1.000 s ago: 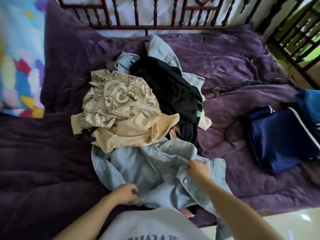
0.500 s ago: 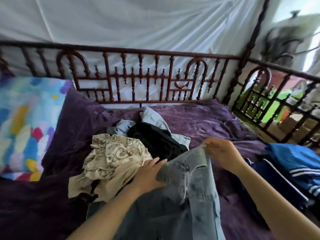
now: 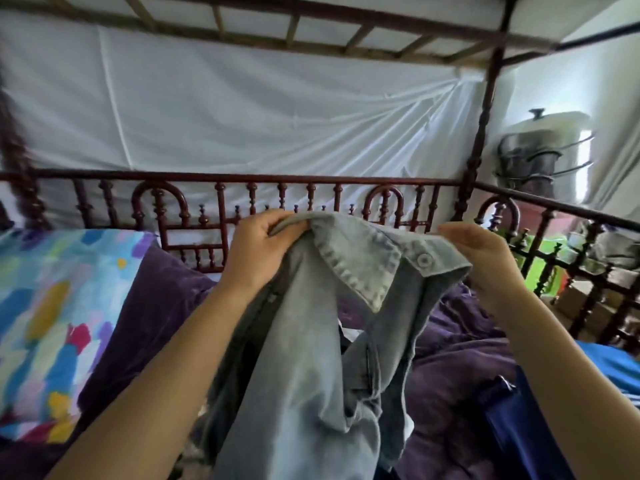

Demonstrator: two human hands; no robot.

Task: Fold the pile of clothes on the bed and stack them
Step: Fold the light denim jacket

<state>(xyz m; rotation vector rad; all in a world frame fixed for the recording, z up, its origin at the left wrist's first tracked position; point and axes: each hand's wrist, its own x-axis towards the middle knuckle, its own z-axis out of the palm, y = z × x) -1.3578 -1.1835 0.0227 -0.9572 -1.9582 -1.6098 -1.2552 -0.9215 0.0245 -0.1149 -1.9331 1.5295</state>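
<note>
A light blue denim shirt [image 3: 311, 358] hangs in the air in front of me, collar up, its body dangling down toward the bed. My left hand [image 3: 258, 251] grips the collar's left end with curled fingers. My right hand [image 3: 485, 258] holds the collar's right end near a button, fingers curled round the edge. The rest of the clothes pile is hidden behind the raised shirt. Folded dark blue clothes [image 3: 519, 427] lie at the lower right on the purple bedspread [image 3: 450, 358].
A dark red wooden bed rail [image 3: 221, 188] runs across the back and down the right side. A colourful pillow [image 3: 52, 323] lies at the left. White cloth covers the wall behind. A metal pot [image 3: 540, 154] sits beyond the right post.
Both hands lifted the denim shirt off the pile and raised it high; my left hand moved up to grip the collar. The view tilted upward, hiding the pile.
</note>
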